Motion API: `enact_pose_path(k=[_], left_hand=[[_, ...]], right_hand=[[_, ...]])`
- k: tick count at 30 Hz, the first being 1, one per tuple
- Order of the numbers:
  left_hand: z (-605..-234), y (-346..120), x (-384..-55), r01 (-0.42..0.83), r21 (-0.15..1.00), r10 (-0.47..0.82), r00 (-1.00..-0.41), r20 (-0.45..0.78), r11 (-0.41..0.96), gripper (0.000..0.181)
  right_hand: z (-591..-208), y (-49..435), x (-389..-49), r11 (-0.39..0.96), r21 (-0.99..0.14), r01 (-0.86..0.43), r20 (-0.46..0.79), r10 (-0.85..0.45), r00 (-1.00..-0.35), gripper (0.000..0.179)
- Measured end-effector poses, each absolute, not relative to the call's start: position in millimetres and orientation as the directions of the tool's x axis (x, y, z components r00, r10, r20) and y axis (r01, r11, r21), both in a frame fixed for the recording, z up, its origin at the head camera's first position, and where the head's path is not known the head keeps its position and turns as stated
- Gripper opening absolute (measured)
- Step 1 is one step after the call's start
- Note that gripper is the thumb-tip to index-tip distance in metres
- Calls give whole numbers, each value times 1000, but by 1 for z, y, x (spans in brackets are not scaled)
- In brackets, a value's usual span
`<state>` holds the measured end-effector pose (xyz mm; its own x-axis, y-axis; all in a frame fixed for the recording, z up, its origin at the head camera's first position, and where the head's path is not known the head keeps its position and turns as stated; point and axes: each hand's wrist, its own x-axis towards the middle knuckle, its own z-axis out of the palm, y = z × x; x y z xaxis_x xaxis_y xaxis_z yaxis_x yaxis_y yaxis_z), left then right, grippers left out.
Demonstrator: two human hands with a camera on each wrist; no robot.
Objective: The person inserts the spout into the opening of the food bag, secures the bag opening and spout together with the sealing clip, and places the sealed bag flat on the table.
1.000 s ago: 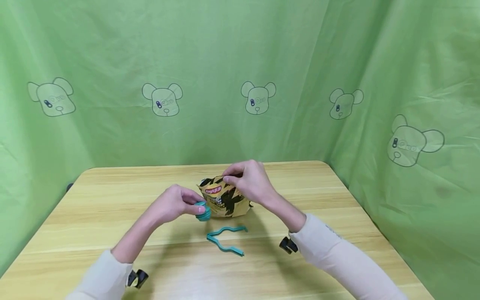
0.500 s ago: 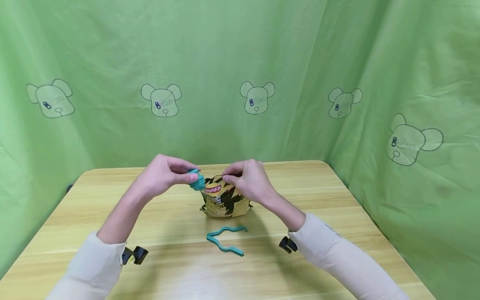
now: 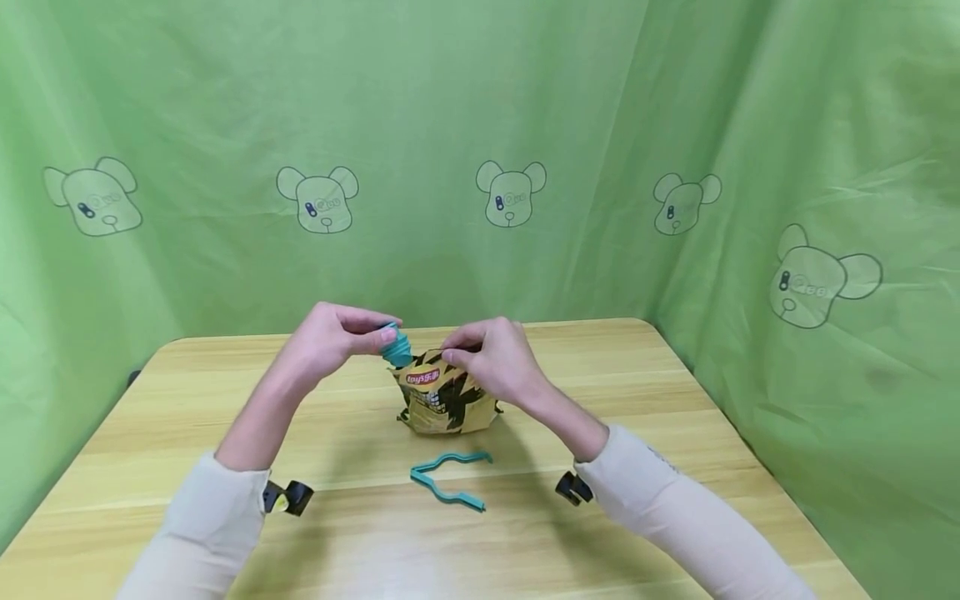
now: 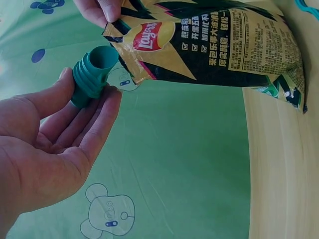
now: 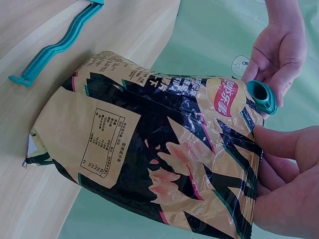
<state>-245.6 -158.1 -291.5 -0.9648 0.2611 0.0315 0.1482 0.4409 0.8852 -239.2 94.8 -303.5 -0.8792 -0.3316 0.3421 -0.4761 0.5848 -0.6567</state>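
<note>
A yellow-and-black Lay's chip bag (image 3: 453, 404) stands upright on the table. My right hand (image 3: 504, 362) pinches its top edge between thumb and fingers, and in the right wrist view the thumb (image 5: 279, 142) lies along that edge. My left hand (image 3: 326, 343) holds a teal ridged spout (image 3: 397, 347) between thumb and fingertips at the bag's top left corner. In the left wrist view the hollow round mouth of the spout (image 4: 92, 74) faces the bag's corner. A teal bag clip (image 3: 444, 482), spread in a V, lies in front of the bag.
The wooden table (image 3: 187, 400) backs onto a green curtain (image 3: 420, 100) printed with bear heads, which also hangs along the right side. A black wrist mount (image 3: 288, 498) sits below my left cuff, and another black mount (image 3: 573, 488) below my right.
My left hand has risen with the spout from beside the bag's lower left to its top left corner, turning the spout's lower end toward the bag. The right hand keeps its hold.
</note>
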Motion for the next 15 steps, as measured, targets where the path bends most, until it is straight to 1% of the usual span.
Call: enact_pose_path(k=[8,15], left_hand=[[-296,-157,-246,132,889,253,-967,19,438,38],[-304,-152,-243,147,884,249,-968,36,444,38]], right_hand=[[-303,94,-240,591,-649,-479,343,-334,-878,7],[-304,93,-240,591,-651,-476,343,-331,-879,7]])
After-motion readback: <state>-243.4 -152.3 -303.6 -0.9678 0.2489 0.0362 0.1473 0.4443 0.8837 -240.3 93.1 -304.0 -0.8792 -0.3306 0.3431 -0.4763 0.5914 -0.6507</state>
